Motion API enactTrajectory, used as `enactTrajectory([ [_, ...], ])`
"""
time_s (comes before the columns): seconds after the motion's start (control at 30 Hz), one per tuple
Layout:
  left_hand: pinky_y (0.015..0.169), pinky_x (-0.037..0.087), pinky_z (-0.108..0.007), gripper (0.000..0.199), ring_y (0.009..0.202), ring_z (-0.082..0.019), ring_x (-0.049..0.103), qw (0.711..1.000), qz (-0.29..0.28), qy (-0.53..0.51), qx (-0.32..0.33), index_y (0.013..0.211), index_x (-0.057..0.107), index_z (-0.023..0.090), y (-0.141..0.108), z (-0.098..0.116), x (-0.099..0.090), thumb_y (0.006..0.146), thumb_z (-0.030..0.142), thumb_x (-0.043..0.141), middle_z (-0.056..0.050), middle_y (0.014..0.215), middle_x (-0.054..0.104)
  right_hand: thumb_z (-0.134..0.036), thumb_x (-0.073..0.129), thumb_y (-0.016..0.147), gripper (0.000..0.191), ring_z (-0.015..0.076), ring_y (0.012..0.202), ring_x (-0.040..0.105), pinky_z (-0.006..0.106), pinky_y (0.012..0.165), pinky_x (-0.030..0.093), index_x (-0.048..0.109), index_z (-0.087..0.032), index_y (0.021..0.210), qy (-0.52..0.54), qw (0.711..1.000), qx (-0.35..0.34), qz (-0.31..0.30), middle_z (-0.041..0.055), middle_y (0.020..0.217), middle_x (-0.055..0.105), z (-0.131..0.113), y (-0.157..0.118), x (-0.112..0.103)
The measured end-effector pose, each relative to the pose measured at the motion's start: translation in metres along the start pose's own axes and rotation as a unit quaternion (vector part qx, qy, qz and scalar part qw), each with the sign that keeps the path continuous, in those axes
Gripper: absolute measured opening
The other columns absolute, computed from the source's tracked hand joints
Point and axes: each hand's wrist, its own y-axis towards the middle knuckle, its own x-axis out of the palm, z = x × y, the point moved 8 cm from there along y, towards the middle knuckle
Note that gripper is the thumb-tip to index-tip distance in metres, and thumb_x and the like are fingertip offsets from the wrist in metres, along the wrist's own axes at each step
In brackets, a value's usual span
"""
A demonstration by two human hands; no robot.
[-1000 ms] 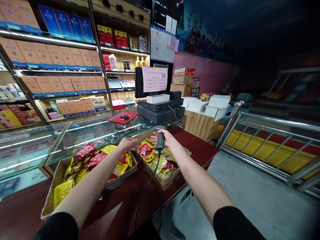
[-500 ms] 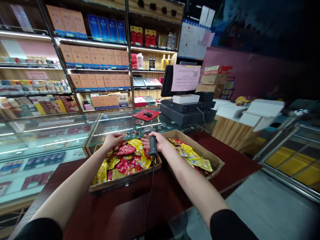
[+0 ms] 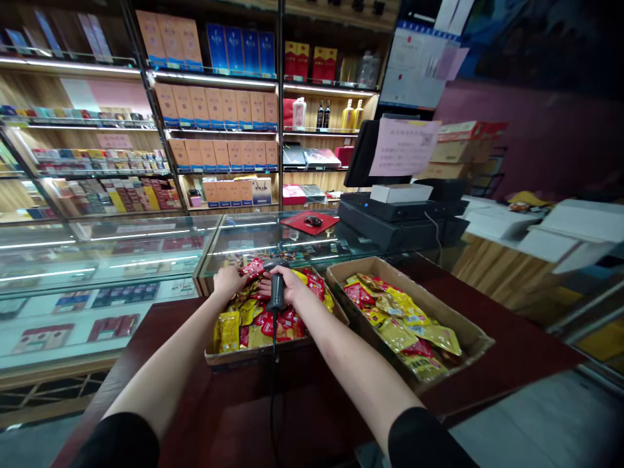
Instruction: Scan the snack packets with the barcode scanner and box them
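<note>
My left hand (image 3: 229, 282) pinches a small red packet (image 3: 254, 268) above the back left of the left cardboard box (image 3: 238, 356). My right hand (image 3: 287, 285) is wrapped round the handle of a black corded scanner (image 3: 276, 292), with some fingers stretched out beside it. The scanner's head points left, close to the red packet. Its cable hangs down over the front of the box. Red and yellow packets (image 3: 287, 323) fill the left box. More packets (image 3: 397, 333) lie in the right cardboard box (image 3: 461, 312).
Both boxes sit on a dark red counter (image 3: 219, 416). Behind are a glass display case (image 3: 238, 237), a red mat (image 3: 297, 220) with a black mouse (image 3: 312, 221), and a monitor (image 3: 361, 156) on a black base. Stocked shelves (image 3: 219, 133) line the back.
My left hand now holds a red packet raised from the left box. My right hand has moved left with the scanner, nearer my left hand. The view has shifted, showing more of the right box.
</note>
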Motion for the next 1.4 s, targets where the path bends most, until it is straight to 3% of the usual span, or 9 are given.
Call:
enactTrajectory([
  [0.2, 0.092, 0.036, -0.043, 0.026, 0.096, -0.035, 0.061, 1.000, 0.009, -0.018, 0.002, 0.066, 0.065, 0.019, -0.013, 0.007, 0.009, 0.064, 0.044, 0.072, -0.016, 0.081, 0.070, -0.018, 0.050, 0.076, 0.016, 0.0194, 0.064, 0.065, 0.039, 0.064, 0.059, 0.061, -0.013, 0.087, -0.031, 0.999, -0.017, 0.011, 0.0065, 0.068, 0.064, 0.002, 0.009, 0.006],
  [0.37, 0.086, 0.039, -0.036, 0.024, 0.088, -0.029, 0.063, 0.999, 0.010, -0.017, 0.025, 0.071, 0.063, 0.019, -0.020, 0.023, 0.006, 0.072, 0.043, 0.067, -0.010, 0.077, 0.068, -0.014, 0.051, 0.076, 0.015, 0.0161, 0.059, 0.063, 0.032, 0.062, 0.058, 0.061, -0.014, 0.087, -0.046, 0.997, -0.043, 0.037, 0.0026, 0.061, 0.061, -0.005, -0.003, 0.003],
  [0.5, 0.070, 0.044, -0.028, 0.039, 0.072, -0.021, 0.063, 0.983, 0.009, -0.179, 0.027, 0.093, 0.064, 0.018, -0.024, 0.037, 0.002, 0.061, 0.035, 0.079, -0.004, 0.071, 0.066, -0.014, 0.052, 0.077, 0.013, 0.0124, 0.052, 0.059, 0.026, 0.058, 0.057, 0.061, -0.015, 0.086, -0.050, 0.992, -0.094, 0.069, -0.0011, 0.055, 0.057, -0.025, -0.024, -0.010],
  [0.57, 0.066, 0.045, -0.026, 0.052, 0.067, -0.019, 0.063, 0.952, -0.043, -0.303, 0.017, 0.101, 0.065, 0.017, -0.029, 0.049, 0.012, 0.056, 0.034, 0.082, -0.001, 0.067, 0.066, -0.014, 0.053, 0.077, 0.011, 0.0118, 0.050, 0.057, 0.025, 0.057, 0.057, 0.061, -0.015, 0.085, -0.053, 0.990, -0.106, 0.079, -0.0016, 0.054, 0.056, -0.033, -0.039, -0.019],
  [0.67, 0.065, 0.049, -0.027, 0.045, 0.067, -0.017, 0.064, 0.858, -0.170, -0.484, -0.022, 0.095, 0.069, 0.016, -0.049, 0.072, 0.041, 0.057, 0.036, 0.082, -0.003, 0.071, 0.069, -0.013, 0.056, 0.075, 0.012, 0.0132, 0.055, 0.060, 0.027, 0.057, 0.057, 0.061, -0.016, 0.085, -0.050, 0.987, -0.132, 0.077, -0.0002, 0.059, 0.059, -0.037, -0.066, -0.033],
  [0.73, 0.065, 0.052, -0.028, 0.040, 0.067, -0.017, 0.065, 0.807, -0.219, -0.546, -0.056, 0.089, 0.071, 0.015, -0.064, 0.082, 0.058, 0.059, 0.040, 0.081, -0.004, 0.075, 0.070, -0.011, 0.056, 0.073, 0.015, 0.0143, 0.062, 0.063, 0.027, 0.060, 0.058, 0.062, -0.015, 0.086, -0.040, 0.983, -0.165, 0.075, 0.0016, 0.066, 0.063, -0.034, -0.084, -0.044],
  [0.8, 0.066, 0.054, -0.028, 0.037, 0.067, -0.016, 0.065, 0.788, -0.237, -0.562, -0.078, 0.084, 0.071, 0.015, -0.075, 0.085, 0.070, 0.060, 0.041, 0.080, -0.005, 0.075, 0.070, -0.009, 0.057, 0.072, 0.017, 0.0150, 0.068, 0.065, 0.029, 0.065, 0.059, 0.062, -0.016, 0.087, -0.033, 0.978, -0.191, 0.083, 0.0029, 0.073, 0.066, -0.028, -0.099, -0.056],
  [1.1, 0.067, 0.057, -0.029, 0.035, 0.072, -0.016, 0.067, 0.779, -0.212, -0.585, -0.075, 0.089, 0.070, 0.015, -0.081, 0.080, 0.070, 0.062, 0.034, 0.080, -0.004, 0.084, 0.071, -0.008, 0.054, 0.075, 0.013, 0.0180, 0.085, 0.068, 0.031, 0.077, 0.058, 0.062, -0.015, 0.083, -0.012, 0.974, -0.204, 0.095, 0.0050, 0.081, 0.069, -0.007, -0.111, -0.069],
  [1.4, 0.060, 0.054, -0.023, 0.037, 0.068, -0.014, 0.065, 0.804, -0.130, -0.575, -0.076, 0.085, 0.068, 0.015, -0.075, 0.068, 0.060, 0.060, 0.040, 0.079, -0.004, 0.082, 0.070, -0.017, 0.061, 0.078, 0.010, 0.0218, 0.078, 0.070, 0.034, 0.062, 0.061, 0.059, -0.018, 0.088, -0.066, 0.962, -0.251, 0.079, 0.0066, 0.083, 0.070, 0.014, -0.144, -0.036],
])
